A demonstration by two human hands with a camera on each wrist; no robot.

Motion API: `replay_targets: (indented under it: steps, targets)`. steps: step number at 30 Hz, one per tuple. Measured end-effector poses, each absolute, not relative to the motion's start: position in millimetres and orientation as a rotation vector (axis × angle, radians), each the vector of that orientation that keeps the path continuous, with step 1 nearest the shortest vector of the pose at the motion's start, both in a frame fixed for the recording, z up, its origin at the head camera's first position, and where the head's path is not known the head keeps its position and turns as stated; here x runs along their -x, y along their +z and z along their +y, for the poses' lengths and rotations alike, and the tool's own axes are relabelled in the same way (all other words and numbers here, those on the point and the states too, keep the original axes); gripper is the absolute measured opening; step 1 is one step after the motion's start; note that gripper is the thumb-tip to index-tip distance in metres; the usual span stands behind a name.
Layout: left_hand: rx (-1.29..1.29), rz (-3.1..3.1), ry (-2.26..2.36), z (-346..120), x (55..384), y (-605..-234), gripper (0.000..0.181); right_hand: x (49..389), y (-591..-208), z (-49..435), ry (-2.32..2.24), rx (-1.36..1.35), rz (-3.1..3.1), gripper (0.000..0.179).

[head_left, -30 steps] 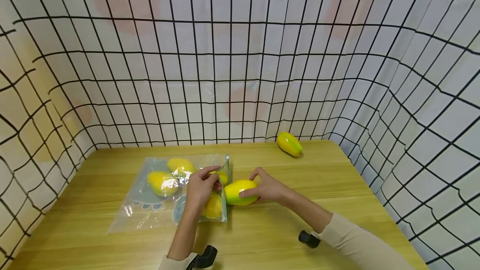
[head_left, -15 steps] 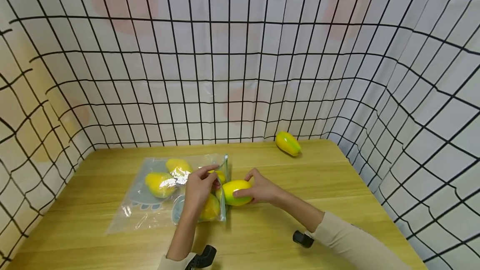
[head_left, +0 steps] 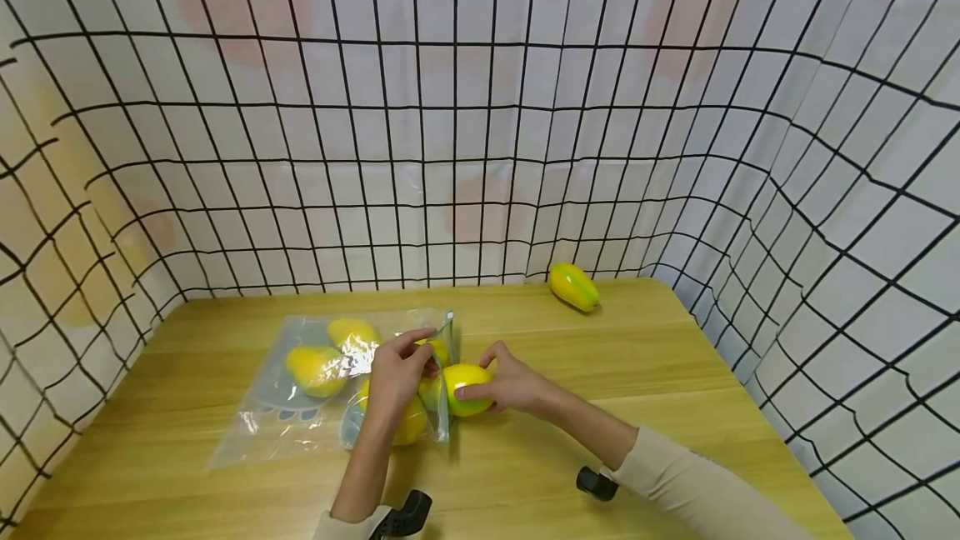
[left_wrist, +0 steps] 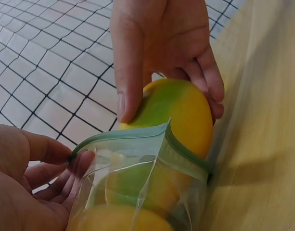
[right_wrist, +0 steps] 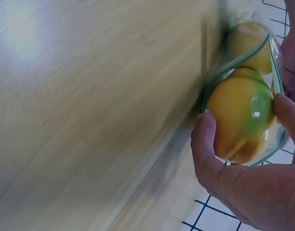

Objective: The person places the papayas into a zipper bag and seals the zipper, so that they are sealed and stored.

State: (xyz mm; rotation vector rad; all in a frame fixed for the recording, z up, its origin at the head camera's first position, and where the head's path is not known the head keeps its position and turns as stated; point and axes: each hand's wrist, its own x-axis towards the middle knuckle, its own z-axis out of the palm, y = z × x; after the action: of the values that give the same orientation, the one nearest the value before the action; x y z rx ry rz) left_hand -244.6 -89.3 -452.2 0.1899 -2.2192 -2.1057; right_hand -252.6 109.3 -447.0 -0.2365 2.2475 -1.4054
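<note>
The yellow-green fruit [head_left: 467, 377] sat partly inside the mouth of the clear bag [head_left: 251, 432], just below the centre of the head view. The right hand [head_left: 516, 382] gripped its outer end between thumb and fingers; the left hand [head_left: 397, 377] pinched one side of the bag's green rim [left_wrist: 186, 152]. With the rim's far side unheld, the fruit could have snagged there and folded the bag inward. Another fruit [left_wrist: 121, 219] just inside, at the left wrist view's bottom edge, might have jammed it, and its glossy skin could have slipped under the thumb.
</note>
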Motion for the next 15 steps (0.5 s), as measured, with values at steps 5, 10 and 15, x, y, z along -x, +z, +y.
replay_targets:
  steps: [5,10,15]
  targets:
    - [-0.193,-2.226,-2.114,-89.5,245.7,-451.8,0.029,252.2,-447.3,108.5,-1.396,0.237,2.187,0.062]
    - [-0.185,-2.229,-2.113,-90.1,246.3,-451.6,0.029,254.6,-445.7,110.4,-1.4,0.219,2.107,0.061]
    - [-0.183,-2.236,-2.1,-89.2,246.1,-452.0,0.028,256.9,-445.3,112.3,-1.43,0.249,2.045,0.058]
